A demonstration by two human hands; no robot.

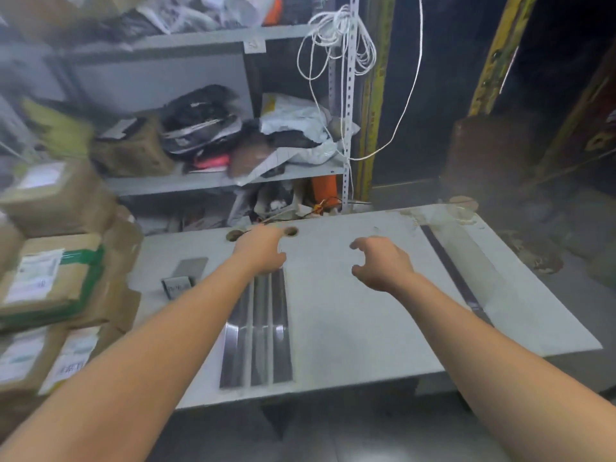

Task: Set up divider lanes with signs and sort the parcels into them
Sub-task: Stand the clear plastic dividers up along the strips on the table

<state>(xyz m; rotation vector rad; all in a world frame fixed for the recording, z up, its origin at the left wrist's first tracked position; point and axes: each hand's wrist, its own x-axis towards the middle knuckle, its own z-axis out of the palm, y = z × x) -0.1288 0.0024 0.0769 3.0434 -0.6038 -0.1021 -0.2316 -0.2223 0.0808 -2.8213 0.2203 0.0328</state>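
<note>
Fingers: on my right hand (383,265) bent loosely, holding nothing; on my left hand (263,251) hidden, I cannot tell.
Strips: three long shiny metal strips (258,328) on the pale grey counter (350,328), far ends hidden by left hand.

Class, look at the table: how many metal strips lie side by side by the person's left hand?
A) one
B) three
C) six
B: three metal strips lie parallel on the table, their far ends at the left hand; a single strip lies apart to the right.
</note>
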